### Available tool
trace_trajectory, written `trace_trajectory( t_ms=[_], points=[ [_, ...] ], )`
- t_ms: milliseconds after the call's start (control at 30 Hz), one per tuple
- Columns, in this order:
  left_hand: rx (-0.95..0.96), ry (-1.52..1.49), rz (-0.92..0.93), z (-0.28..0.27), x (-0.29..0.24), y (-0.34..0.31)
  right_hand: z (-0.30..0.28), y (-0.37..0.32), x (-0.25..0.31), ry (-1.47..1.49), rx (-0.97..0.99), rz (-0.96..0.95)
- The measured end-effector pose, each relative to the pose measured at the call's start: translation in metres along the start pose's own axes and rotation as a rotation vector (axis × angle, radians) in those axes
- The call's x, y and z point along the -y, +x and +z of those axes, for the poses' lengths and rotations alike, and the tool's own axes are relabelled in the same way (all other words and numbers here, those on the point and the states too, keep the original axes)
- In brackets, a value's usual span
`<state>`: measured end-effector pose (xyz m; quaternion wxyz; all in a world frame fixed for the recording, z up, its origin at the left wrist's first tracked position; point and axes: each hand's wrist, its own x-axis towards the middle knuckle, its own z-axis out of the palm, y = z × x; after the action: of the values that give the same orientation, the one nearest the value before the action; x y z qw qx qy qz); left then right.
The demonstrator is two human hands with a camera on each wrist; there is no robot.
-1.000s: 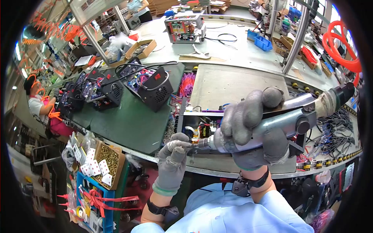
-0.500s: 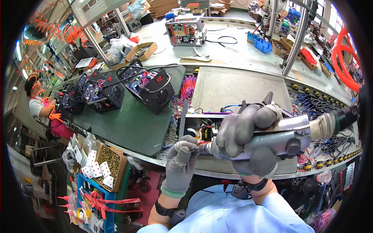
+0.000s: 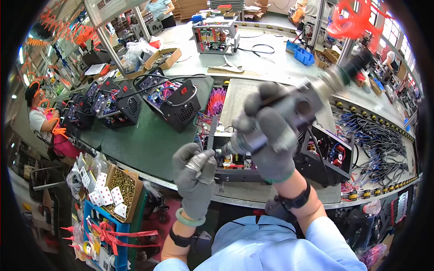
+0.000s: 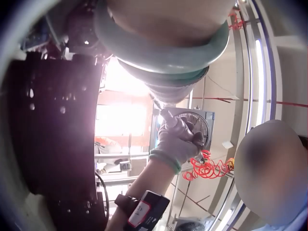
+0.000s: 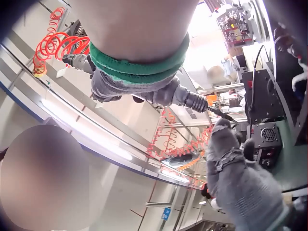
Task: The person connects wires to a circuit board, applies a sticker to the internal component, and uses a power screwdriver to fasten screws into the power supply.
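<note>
One power driver (image 3: 312,103), gripped by the curled right hand (image 3: 274,135), slants above an open machine (image 3: 314,166). Near the driver's tip, the left hand (image 3: 194,183) is curled, any hold unclear. Left, black devices (image 3: 181,113) occupy the green tabletop (image 3: 151,147).

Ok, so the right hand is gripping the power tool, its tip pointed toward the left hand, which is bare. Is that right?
Not quite: the left hand isn't bare. The head view shows it in a grey glove. The rest stands: the right hand grips the power tool, its tip pointed toward the left hand.
</note>
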<state>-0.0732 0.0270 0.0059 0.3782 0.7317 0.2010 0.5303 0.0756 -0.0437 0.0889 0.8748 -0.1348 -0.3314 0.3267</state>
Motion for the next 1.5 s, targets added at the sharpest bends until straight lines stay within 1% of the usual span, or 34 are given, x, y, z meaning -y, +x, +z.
trace_trajectory(
  t_ms=[67,100,133,167,200,233,267,300,333,367,433,533,600,633,667,733,800,867,900,933,1000,1033,1067,1100,1133,1167,1200,1233,1267,1333,1367,1400,1467,1500],
  points=[
    [-0.071,0.250,0.107,-0.005,0.005,0.019,0.000,0.023,-0.012,-0.049,-0.086,0.113],
    [-0.139,0.004,-0.101,0.000,0.011,0.027,-0.002,0.038,-0.023,-0.200,-0.084,0.050],
    [-0.132,0.001,-0.098,-0.001,0.016,0.027,-0.006,0.051,-0.036,-0.351,-0.086,-0.018],
    [-0.026,-0.044,-0.213,-0.002,0.022,0.028,-0.011,0.061,-0.048,-0.392,-0.065,-0.058],
    [0.081,-0.089,-0.325,-0.001,0.030,0.028,-0.015,0.068,-0.056,-0.442,-0.076,-0.014],
    [0.173,0.047,-0.227,0.003,0.042,0.025,-0.020,0.074,-0.065,-0.491,-0.084,0.031],
    [0.247,0.021,-0.267,0.004,0.048,0.019,-0.029,0.079,-0.073,-0.576,-0.076,0.076],
    [0.272,0.018,-0.273,0.007,0.060,0.014,-0.040,0.082,-0.087,-0.638,-0.027,0.011],
    [0.297,0.017,-0.278,0.011,0.068,0.011,-0.038,0.084,-0.089,-0.676,-0.057,0.040],
    [0.299,0.014,-0.275,0.013,0.072,0.008,-0.041,0.085,-0.094,-0.698,-0.039,0.026],
    [0.223,-0.053,-0.271,0.015,0.070,0.005,-0.043,0.084,-0.098,-0.720,-0.022,0.013],
    [0.224,-0.093,-0.283,0.015,0.058,0.010,-0.035,0.079,-0.098,-0.764,0.014,0.018],
    [0.223,-0.081,-0.295,0.016,0.055,0.009,-0.025,0.077,-0.098,-0.784,0.025,-0.041],
    [0.224,-0.068,-0.287,0.016,0.055,0.010,-0.029,0.078,-0.101,-0.850,0.073,-0.072],
    [0.226,-0.055,-0.279,0.016,0.055,0.010,-0.032,0.079,-0.105,-0.851,0.070,-0.070],
    [0.231,-0.045,-0.284,0.016,0.058,0.008,-0.034,0.081,-0.111,-0.995,0.118,-0.004],
    [0.228,-0.034,-0.278,0.016,0.059,0.008,-0.032,0.079,-0.111,-0.978,0.116,0.002],
    [0.199,-0.071,-0.276,0.015,0.058,0.006,-0.034,0.076,-0.111,-0.818,0.088,0.011],
    [0.196,-0.069,-0.273,0.015,0.060,0.003,-0.030,0.079,-0.108,-0.884,0.102,-0.052],
    [0.206,-0.042,-0.263,0.014,0.063,0.000,-0.026,0.075,-0.103,-0.880,0.104,-0.056],
    [0.211,-0.012,-0.237,0.012,0.062,0.006,-0.007,0.070,-0.087,-0.566,0.074,-0.046],
    [0.197,-0.082,-0.266,0.012,0.057,0.006,0.000,0.069,-0.074,-0.575,0.108,-0.065],
    [0.186,-0.153,-0.304,0.011,0.053,0.002,0.020,0.063,-0.041,-0.488,0.116,0.127],
    [0.133,0.055,-0.126,0.012,0.059,-0.004,0.032,0.056,-0.022,-0.436,0.080,0.185],
    [0.133,0.051,-0.126,0.013,0.051,-0.007,0.033,0.048,-0.006,-0.364,0.070,0.217],
    [0.090,0.104,-0.026,0.014,0.037,-0.008,0.035,0.039,0.010,-0.292,0.057,0.248],
    [0.047,0.153,0.070,0.016,0.023,-0.008,0.028,0.024,0.020,-0.223,0.087,0.199],
    [0.054,0.023,0.130,0.022,0.010,-0.006,0.022,0.008,0.029,-0.153,0.120,0.153],
    [0.055,0.006,0.119,0.028,0.000,-0.008,0.017,-0.002,0.045,-0.129,0.139,0.120],
    [0.218,-0.432,-0.352,0.039,-0.018,-0.013,0.009,-0.016,0.069,-0.124,0.143,0.049],
    [0.269,-0.662,-0.599,0.044,-0.024,-0.018,0.006,-0.023,0.080,-0.135,0.137,0.020],
    [0.294,-0.678,-0.599,0.052,-0.026,-0.021,0.000,-0.027,0.091,-0.157,0.130,-0.010],
    [0.393,-0.876,-0.639,0.071,-0.032,-0.025,-0.010,-0.034,0.113,-0.202,0.114,-0.070],
    [0.373,-0.905,-0.699,0.081,-0.044,-0.025,-0.013,-0.039,0.122,-0.224,0.075,-0.095]
  ],
)
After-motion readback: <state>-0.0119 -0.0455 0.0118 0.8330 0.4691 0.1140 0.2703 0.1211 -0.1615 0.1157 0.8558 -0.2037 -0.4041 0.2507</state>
